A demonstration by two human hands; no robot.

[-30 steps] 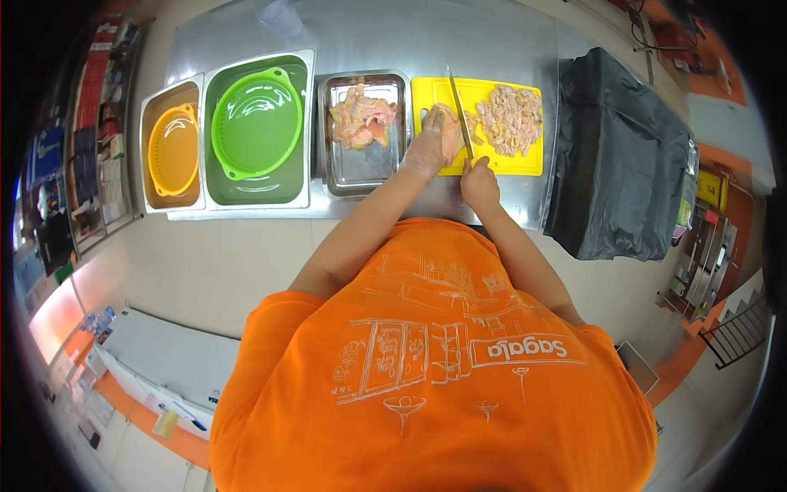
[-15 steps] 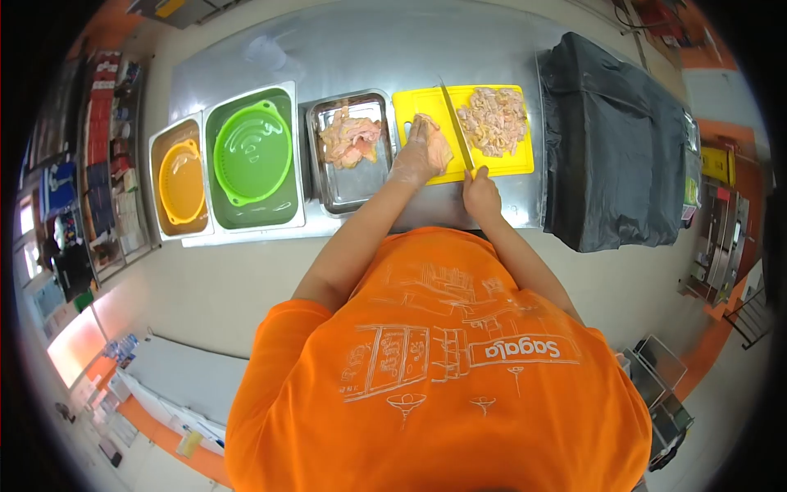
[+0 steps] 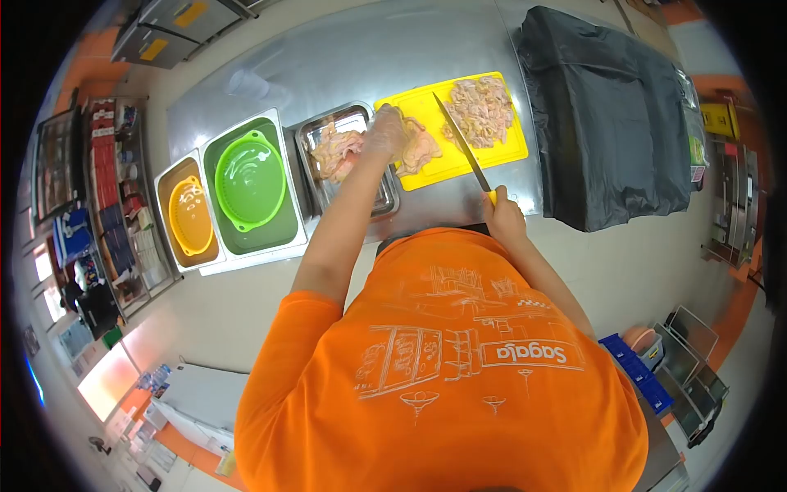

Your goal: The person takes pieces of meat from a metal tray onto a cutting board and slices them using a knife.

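Observation:
Just beyond the left end of a yellow cutting board [image 3: 451,168], my left hand [image 3: 385,131] in a clear plastic glove is at the edge of a pale raw chicken piece [image 3: 420,148]. Its fingers are blurred and partly hidden, so their grip is unclear. My right hand [image 3: 504,218] is closed round the yellow handle of a long knife [image 3: 464,146]. The blade lies over the board, pointing away from me, apart from the chicken piece. Chopped chicken [image 3: 479,113] is heaped on the board's right side. More raw chicken [image 3: 334,152] lies in a metal tray [image 3: 385,201].
Left of the tray stand metal pans holding a green colander [image 3: 250,182] and a yellow-orange colander [image 3: 190,215]. A black plastic cover [image 3: 607,123] drapes a bulky thing at the right of the steel table [image 3: 328,61]. A clear container [image 3: 247,84] stands farther back.
My left hand has moved left from on top of the chicken piece to its left edge. The piece looks more spread out. The knife has shifted closer to me and the view has turned slightly.

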